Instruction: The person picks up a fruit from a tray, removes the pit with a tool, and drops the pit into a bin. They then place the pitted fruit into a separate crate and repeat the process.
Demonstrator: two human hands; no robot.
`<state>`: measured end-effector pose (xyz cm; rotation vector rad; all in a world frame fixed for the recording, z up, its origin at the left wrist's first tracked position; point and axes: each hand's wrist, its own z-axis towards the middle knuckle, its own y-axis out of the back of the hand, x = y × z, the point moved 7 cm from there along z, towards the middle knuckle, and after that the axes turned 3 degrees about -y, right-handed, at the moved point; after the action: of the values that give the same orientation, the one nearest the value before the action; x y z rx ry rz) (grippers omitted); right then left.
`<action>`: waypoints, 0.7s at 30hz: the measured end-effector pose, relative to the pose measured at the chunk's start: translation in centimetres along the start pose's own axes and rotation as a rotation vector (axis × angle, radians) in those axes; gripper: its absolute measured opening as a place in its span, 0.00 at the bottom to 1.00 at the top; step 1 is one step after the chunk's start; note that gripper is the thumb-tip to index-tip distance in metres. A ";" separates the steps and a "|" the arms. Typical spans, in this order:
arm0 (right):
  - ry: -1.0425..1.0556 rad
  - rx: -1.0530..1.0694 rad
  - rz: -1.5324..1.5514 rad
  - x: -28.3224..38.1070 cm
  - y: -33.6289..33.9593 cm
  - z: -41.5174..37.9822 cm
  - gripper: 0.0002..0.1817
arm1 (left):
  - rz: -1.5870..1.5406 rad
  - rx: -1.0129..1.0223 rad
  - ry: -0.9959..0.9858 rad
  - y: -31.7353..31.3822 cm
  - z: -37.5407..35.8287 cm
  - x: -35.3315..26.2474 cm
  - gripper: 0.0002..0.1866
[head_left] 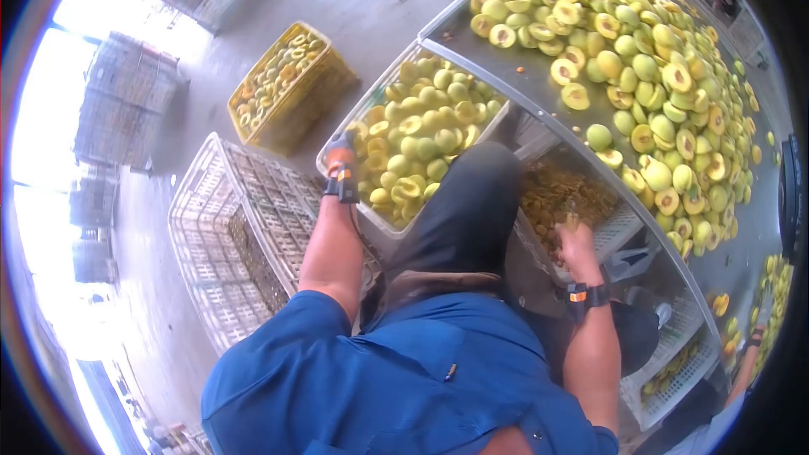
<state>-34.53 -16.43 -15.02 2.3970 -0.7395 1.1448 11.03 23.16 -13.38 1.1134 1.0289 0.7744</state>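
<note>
My left hand [341,154], in a dark and orange glove, is at the left rim of a white crate [330,152] full of yellow-green peaches [421,131], many of them halved; its fingers barely show. Over on the right, my right hand [575,244] is closed around a small yellowish-brown thing I cannot make out. It is above a crate of brown scraps [569,190], under the table's edge. Both wrists wear black bands with orange parts.
A metal table [539,76] bears a large heap of halved peaches [649,93]. A yellow crate of fruit halves [291,109] stands on the floor, near a white mesh crate [244,227]. Stacked crates [126,105] stand far left. Another person's arm [746,362] reaches in at lower right.
</note>
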 end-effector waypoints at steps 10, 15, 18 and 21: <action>-0.121 -0.003 -0.085 -2.0 -0.3 1.2 0.09 | 0.199 0.063 -0.058 -5.1 -2.9 7.0 0.12; -0.111 -0.027 -0.205 -2.5 -0.2 2.0 0.11 | -0.079 -0.005 0.149 -4.7 -2.4 7.7 0.14; -0.085 -0.022 -0.252 -2.0 -0.5 2.0 0.12 | -0.431 -0.026 0.309 -7.0 -0.4 8.3 0.16; -0.064 -0.027 -0.276 -2.8 0.0 2.4 0.13 | -0.244 -0.014 0.294 -4.4 2.3 3.2 0.16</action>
<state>-34.54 -16.89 -18.73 2.4289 -0.4217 0.9439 14.34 24.01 -18.17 0.8566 1.3763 0.7590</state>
